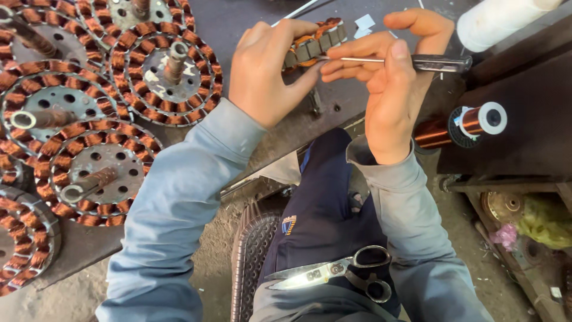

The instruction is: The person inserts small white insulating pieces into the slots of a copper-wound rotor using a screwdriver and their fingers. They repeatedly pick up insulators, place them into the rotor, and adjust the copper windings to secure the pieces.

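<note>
Both forearms reach up and forward from the lap, grey sleeves, wrists bent inward so the 2 hands meet above the bench edge.

Left hand (266,70): curled closed around a partly wound stator (314,43), knuckles toward camera, thumb pointing right under the piece. Only the stator's upper right arc shows past the fingers: copper coils plus bare grey slots. It's held in the air over the dark bench (250,21), not resting on it.

Right hand (390,74): palm facing left, fingers folded shut on a thin metal rod tool (417,61) with a dark handle. Index and middle fingers lie along the shaft, thumb arched over the top. Rod runs horizontal; its tip touches the stator's lower edge.

Around it:
- 5+ finished wound stators (164,73) laid flat on the bench at left, some with shafts.
- Copper wire spool (462,124) just right of the right wrist.
- White roll (500,21) at top right.
- Scissors (339,271) lying across the lap, blades pointing left.
</note>
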